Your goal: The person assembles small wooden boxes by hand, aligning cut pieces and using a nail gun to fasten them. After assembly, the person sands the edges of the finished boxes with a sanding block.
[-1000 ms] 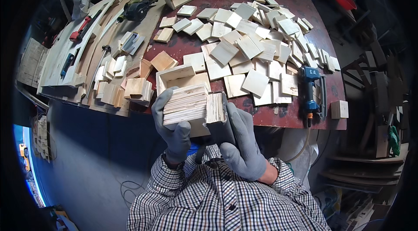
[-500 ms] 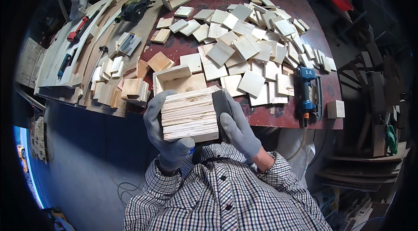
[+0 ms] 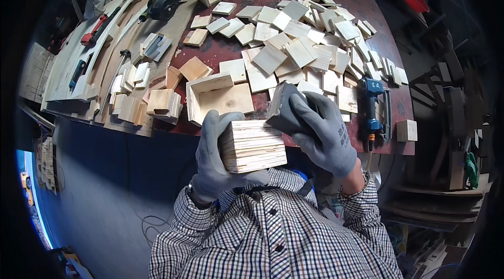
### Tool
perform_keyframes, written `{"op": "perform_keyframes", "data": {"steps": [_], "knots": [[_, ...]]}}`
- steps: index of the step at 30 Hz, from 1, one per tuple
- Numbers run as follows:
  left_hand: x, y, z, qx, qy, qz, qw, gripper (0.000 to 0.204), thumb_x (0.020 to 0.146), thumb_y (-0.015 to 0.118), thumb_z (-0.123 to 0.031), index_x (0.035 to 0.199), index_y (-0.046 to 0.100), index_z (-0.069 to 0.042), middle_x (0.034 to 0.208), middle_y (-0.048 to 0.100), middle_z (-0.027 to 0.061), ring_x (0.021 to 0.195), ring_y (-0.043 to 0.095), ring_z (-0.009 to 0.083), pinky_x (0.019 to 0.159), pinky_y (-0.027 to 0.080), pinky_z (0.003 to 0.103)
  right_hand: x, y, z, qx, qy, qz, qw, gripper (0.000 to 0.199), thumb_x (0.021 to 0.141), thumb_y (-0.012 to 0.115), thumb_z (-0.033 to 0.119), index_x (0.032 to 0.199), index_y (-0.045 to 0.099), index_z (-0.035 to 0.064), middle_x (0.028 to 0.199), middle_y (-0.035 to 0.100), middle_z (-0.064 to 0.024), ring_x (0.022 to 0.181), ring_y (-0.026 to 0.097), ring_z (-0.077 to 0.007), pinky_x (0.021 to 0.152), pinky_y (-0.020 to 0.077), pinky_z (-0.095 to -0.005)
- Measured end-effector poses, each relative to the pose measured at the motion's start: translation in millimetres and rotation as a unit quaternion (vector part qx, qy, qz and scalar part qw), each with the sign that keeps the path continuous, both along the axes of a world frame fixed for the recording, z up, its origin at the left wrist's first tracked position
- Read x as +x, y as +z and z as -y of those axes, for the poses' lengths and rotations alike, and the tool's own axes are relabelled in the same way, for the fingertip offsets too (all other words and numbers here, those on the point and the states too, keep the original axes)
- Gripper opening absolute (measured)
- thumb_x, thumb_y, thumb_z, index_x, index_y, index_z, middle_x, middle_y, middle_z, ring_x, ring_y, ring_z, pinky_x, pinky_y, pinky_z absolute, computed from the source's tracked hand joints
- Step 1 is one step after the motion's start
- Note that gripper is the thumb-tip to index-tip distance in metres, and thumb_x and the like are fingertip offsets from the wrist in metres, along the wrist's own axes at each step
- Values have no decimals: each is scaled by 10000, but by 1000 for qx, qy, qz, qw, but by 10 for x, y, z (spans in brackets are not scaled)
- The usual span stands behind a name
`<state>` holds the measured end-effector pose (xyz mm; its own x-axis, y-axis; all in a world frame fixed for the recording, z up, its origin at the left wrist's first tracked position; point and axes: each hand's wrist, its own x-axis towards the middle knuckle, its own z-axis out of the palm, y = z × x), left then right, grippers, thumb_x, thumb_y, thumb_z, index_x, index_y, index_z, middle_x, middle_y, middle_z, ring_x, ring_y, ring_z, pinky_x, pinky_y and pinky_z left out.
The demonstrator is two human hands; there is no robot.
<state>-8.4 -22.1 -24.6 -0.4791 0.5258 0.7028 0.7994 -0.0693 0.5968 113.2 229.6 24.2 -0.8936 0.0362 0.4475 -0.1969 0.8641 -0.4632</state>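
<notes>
My left hand point(image 3: 211, 161), in a grey work glove, grips a stack of small plywood pieces point(image 3: 253, 146) from its left side, with fingers behind and thumb along the lower edge. The rough, layered edges of the stack face up toward me. My gloved right hand point(image 3: 328, 134) is closed round a wooden block wrapped in dark grey abrasive sheet, a sanding block point(image 3: 285, 108). It is tilted at the upper right corner of the stack; whether they touch I cannot tell. Just beyond the stack, an open wooden box point(image 3: 226, 99) sits at the table's near edge.
Many loose wooden squares point(image 3: 299, 53) cover the red table point(image 3: 210, 61). A blue air nailer point(image 3: 371, 105) lies at the right. Toward the left are a hammer point(image 3: 124, 54), a circular saw point(image 3: 164, 7), a red tool point(image 3: 95, 32) and wood offcuts point(image 3: 163, 101).
The sanding block has swung from the stack's right side up to its upper right corner, and my right hand now grips it from above. The stack has shifted right with my left hand.
</notes>
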Motion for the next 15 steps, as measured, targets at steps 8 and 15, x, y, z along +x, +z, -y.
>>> {"op": "perform_keyframes", "data": {"steps": [8, 15], "knots": [[-90, 208, 31, -57, 42, -96, 993, 1506, 658, 836, -797, 1615, 164, 152, 1381, 602, 256, 1188, 665, 309, 994, 591, 401, 104, -2, 190, -104, 22, -96, 990, 669, 855, 810, 289, 1472, 633, 101, 1469, 554, -224, 1242, 593, -369, 1053, 485, -474], [-50, -51, 68, 8, 25, -7, 1000, 1350, 689, 828, -785, 1576, 296, 82, 1367, 595, 238, 1175, 672, 292, 993, 595, 406, -39, -259, 1, -55, -61, 2, 997, 648, 936, 758, 305, 1514, 586, 71, 1358, 590, -238, 1203, 581, -403, 1057, 456, -497]]}}
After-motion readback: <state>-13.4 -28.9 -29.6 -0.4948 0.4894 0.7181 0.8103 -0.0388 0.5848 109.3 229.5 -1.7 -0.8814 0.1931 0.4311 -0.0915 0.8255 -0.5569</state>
